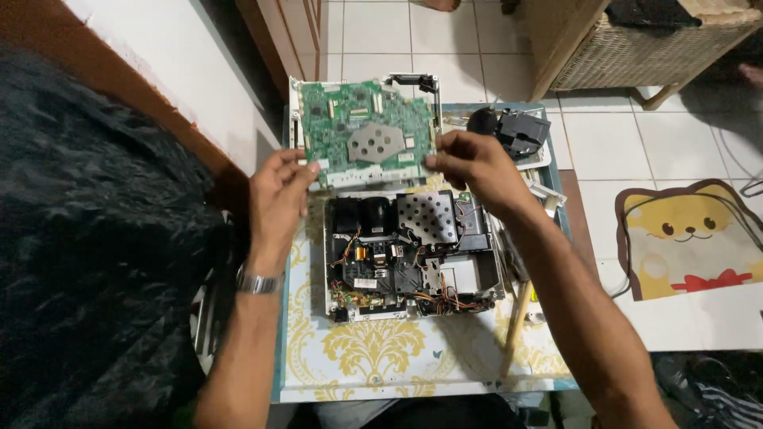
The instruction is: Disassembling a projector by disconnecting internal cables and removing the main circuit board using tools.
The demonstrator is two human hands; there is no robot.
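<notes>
Circuit board [362, 127], green with a round metal plate, was held in the upper centre of the frame, above the opened device chassis [413, 254]. The left hand [278, 195] pinched its left edge and the right hand [469, 163] gripped its right edge. Any ribbon cable between board and chassis could have torn if the board tilted further, though none was clearly visible. The board's underside stayed hidden, and the black part [517, 127] behind the right hand was hard to identify.

A wicker basket [636, 56] and a cartoon-dog mat [691, 246] lie on the tiled floor [604, 143].
</notes>
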